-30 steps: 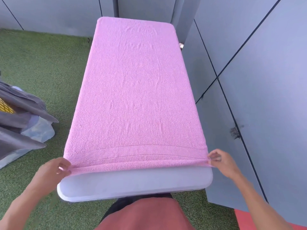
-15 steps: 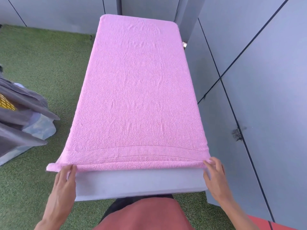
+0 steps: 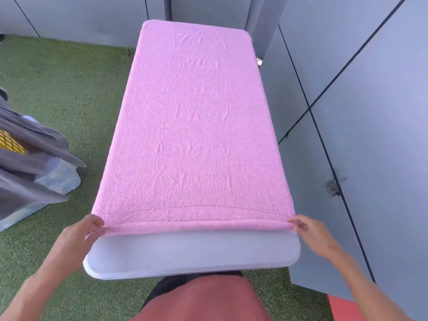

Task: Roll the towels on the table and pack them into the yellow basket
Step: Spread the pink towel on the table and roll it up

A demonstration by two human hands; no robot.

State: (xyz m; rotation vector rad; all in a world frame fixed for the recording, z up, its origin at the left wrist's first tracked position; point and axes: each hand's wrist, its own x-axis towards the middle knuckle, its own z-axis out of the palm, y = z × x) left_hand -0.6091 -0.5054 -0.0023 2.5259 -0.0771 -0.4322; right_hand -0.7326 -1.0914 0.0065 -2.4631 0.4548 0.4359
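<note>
Near hem of towel (image 3: 194, 126) pinched at both corners, left hand (image 3: 78, 235) and right hand (image 3: 312, 232), fingers curled on first fold. Long axis running straight away down table (image 3: 192, 256), so roll goes forward.

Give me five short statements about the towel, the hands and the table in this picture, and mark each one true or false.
1. The pink towel lies spread flat along the white table. True.
2. Only the right hand holds the towel. False: the left hand pinches the near left corner as well, and the right hand pinches the near right one.
3. The towel's near edge is turned into a thin first roll. True.
4. The towel covers the whole table. False: a bare white strip shows at the near end.
5. The table stands on bare concrete. False: green artificial grass lies around it.
</note>
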